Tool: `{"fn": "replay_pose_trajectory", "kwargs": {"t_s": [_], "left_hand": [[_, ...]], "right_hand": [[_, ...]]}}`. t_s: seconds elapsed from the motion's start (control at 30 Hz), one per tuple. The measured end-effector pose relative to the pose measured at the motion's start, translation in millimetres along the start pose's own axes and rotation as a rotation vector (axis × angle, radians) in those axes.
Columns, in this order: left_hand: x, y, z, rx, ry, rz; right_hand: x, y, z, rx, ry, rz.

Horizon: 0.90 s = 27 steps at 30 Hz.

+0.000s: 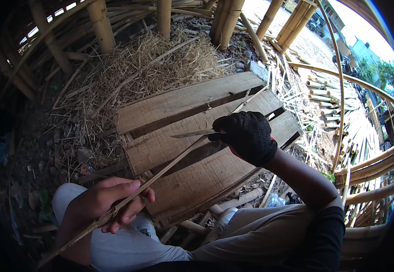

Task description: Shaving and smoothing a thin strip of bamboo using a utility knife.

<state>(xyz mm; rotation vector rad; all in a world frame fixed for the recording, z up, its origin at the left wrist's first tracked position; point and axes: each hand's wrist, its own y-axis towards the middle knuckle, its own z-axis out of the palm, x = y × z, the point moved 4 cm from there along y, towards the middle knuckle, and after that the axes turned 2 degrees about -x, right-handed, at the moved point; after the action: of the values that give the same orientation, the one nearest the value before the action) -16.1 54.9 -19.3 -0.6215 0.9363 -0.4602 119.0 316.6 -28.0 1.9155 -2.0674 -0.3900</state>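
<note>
A long thin bamboo strip runs slantwise from the lower left, over a low wooden slat table, up toward its far right corner. Bare, my left hand pinches the strip between thumb and fingers at the near left. My right hand, in a black glove with a bit of red at the cuff, is closed around a knife. The knife blade points left, next to the strip. The strip passes under or through the gloved hand; the glove hides the handle and exactly where they touch.
The low table has wide planks with gaps between them. Beyond it lies a heap of shavings among upright bamboo posts. Cut bamboo poles are stacked at the right. A curved bamboo pole arches there. My legs straddle the near side.
</note>
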Motion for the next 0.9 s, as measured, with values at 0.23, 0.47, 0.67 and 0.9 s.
{"fn": "replay_pose_trajectory", "kwargs": {"t_s": [0.23, 0.47, 0.67, 0.9], "left_hand": [[13, 4, -5, 0.226, -0.258, -0.047], [4, 1, 4, 0.14, -0.149, 0.052], [-2, -10, 8, 0.105, 0.047, 0.074], [-1, -6, -3, 0.008, 0.053, 0.083]], "right_hand": [[-4, -1, 2, -0.094, 0.084, 0.013], [-4, -1, -6, -0.028, -0.198, -0.105], [-2, 3, -18, -0.081, -0.258, -0.115], [-31, 2, -26, -0.138, -0.035, -0.012]]}}
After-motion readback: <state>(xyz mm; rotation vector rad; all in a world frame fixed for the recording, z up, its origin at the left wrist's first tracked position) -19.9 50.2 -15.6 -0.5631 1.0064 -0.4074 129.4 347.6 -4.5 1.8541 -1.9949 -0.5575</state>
